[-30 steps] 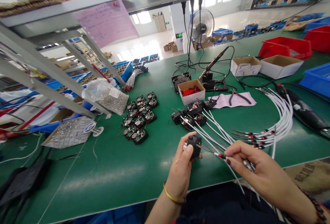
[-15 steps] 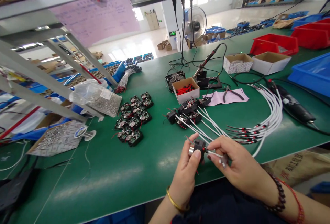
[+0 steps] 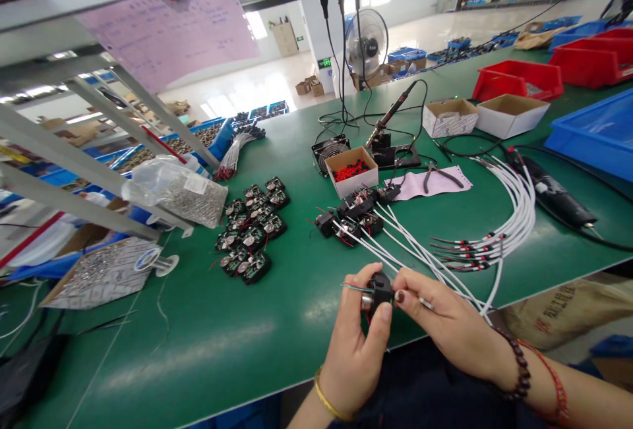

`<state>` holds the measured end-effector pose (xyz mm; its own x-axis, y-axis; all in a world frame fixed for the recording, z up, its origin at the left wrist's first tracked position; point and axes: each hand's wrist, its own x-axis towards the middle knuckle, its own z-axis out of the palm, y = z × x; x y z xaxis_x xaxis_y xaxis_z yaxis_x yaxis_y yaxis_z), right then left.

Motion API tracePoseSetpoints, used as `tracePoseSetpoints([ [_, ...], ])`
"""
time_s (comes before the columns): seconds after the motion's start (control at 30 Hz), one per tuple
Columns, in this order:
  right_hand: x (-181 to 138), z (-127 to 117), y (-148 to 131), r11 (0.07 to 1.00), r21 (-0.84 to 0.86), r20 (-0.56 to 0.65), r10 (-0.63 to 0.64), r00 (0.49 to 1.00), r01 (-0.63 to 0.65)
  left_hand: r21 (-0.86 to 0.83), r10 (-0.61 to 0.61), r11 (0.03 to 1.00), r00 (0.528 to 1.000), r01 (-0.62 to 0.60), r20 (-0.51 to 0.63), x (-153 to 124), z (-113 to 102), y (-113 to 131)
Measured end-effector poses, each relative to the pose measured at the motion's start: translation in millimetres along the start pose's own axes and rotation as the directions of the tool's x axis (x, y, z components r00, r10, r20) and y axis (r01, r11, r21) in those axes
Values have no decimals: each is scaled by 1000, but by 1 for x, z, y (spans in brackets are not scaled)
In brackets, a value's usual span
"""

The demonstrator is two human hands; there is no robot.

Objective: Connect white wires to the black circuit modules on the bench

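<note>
My left hand [image 3: 359, 343] grips a small black module [image 3: 380, 289] with thin red and green wires, held over the near edge of the green table [image 3: 208, 343]. My right hand [image 3: 442, 323] pinches the end of a white cable [image 3: 494, 284] against that module, fingertips touching it. Just beyond my hands lie several black modules with white cables attached [image 3: 353, 215]. A fan of white cables with red and black ends [image 3: 499, 238] curves off to the right.
A cluster of green circuit boards [image 3: 250, 238] lies left of centre. Behind are a small box of red parts [image 3: 352, 171], a soldering iron on its stand [image 3: 393, 129], pliers on pink paper [image 3: 440, 178], cardboard boxes [image 3: 509, 114], red and blue bins [image 3: 591, 129], and a plastic bag [image 3: 173, 192].
My right hand has brought the cable end in from the right until it meets the module in my left hand. The view has shifted slightly to the right.
</note>
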<state>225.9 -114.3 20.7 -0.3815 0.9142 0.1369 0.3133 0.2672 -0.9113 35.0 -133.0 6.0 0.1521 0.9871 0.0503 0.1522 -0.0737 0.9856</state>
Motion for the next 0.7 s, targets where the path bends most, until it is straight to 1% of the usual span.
tracePoseSetpoints([
  [0.03, 1, -1, 1, 999, 38, 43, 31, 999, -32, 36, 19, 999, 1000, -19, 22, -1, -1, 0],
  [0.1, 2, -3, 1, 998, 45, 77, 29, 997, -33, 88, 31, 996, 999, -35, 36, -3, -2, -1],
  [0.2, 4, -4, -1, 999, -31, 59, -42, 997, 44, 108, 24, 994, 1000, -23, -6, -5, 0, -2],
  [0.33, 4, -3, -6, 986, -134, -9, -102, 995, 100, 46, 25, 999, 997, -22, -68, -4, 5, -2],
  [0.43, 3, -2, -8, 948, -243, -70, -227, 971, 204, 29, 39, 999, 996, -37, -79, -3, 6, -1],
  [0.5, 3, -1, -8, 897, -337, -68, -327, 942, 287, 37, 49, 998, 997, -47, -68, -3, 6, -1],
  [0.57, 4, 0, -6, 848, -420, -50, -378, 925, 324, 47, 53, 998, 997, -51, -56, -4, 6, -1],
  [0.63, 5, 1, -4, 821, -474, -36, -381, 924, 320, 61, 57, 997, 997, -54, -53, -5, 7, -2],
  [0.67, 6, 1, -4, 830, -468, -31, -357, 933, 302, 72, 62, 996, 997, -58, -55, -5, 7, -3],
  [0.7, 7, 1, -4, 861, -429, -24, -314, 949, 274, 83, 69, 994, 996, -64, -58, -6, 7, -4],
])
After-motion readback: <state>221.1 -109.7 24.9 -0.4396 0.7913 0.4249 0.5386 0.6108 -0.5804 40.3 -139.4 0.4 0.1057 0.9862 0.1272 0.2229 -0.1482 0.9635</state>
